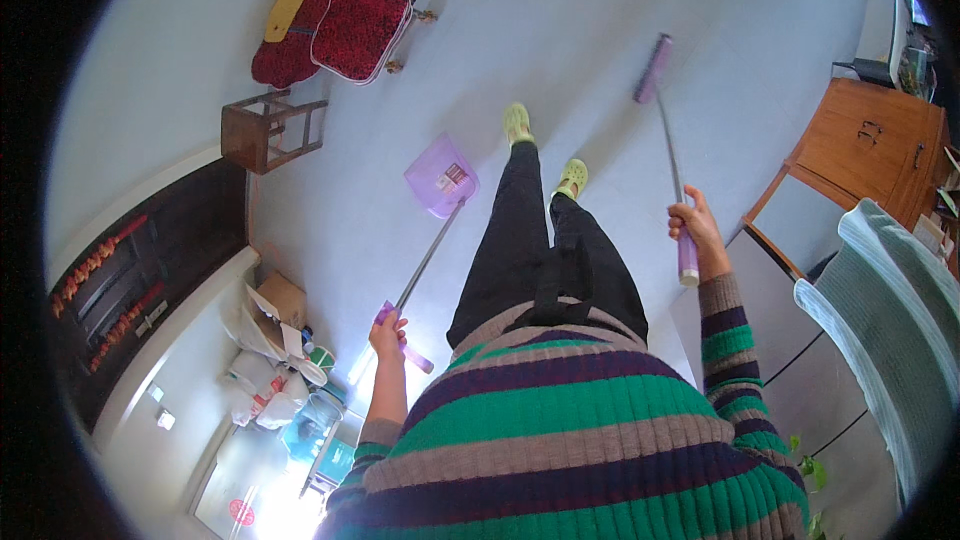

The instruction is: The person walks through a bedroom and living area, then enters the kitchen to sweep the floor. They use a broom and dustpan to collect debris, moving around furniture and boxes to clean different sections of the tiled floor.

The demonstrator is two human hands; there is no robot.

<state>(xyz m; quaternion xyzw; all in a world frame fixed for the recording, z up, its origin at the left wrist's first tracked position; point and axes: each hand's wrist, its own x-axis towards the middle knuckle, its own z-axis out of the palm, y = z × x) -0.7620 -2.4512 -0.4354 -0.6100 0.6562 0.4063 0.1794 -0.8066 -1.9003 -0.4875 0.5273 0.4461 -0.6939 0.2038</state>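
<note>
In my left hand (388, 334) is the purple grip of a long-handled dustpan (431, 178). Its translucent purple pan is down by the floor, left of my feet, with a printed label on it. My right hand (697, 229) is wrapped around the purple grip of a broom (670, 136), index finger along the handle. The broom's purple head (654, 69) with dark bristles is ahead of me to the right, well apart from the dustpan. My feet, in yellow-green clogs (517, 124), stand between the two tools.
A chair with red cushions (362, 30) and a wooden stool (274, 131) stand at the left wall. Cardboard boxes (281, 300) and plastic bags (274, 397) are piled near the dark door (150, 277). At right are a wooden cabinet (862, 142) and a pale green cloth cover (870, 322).
</note>
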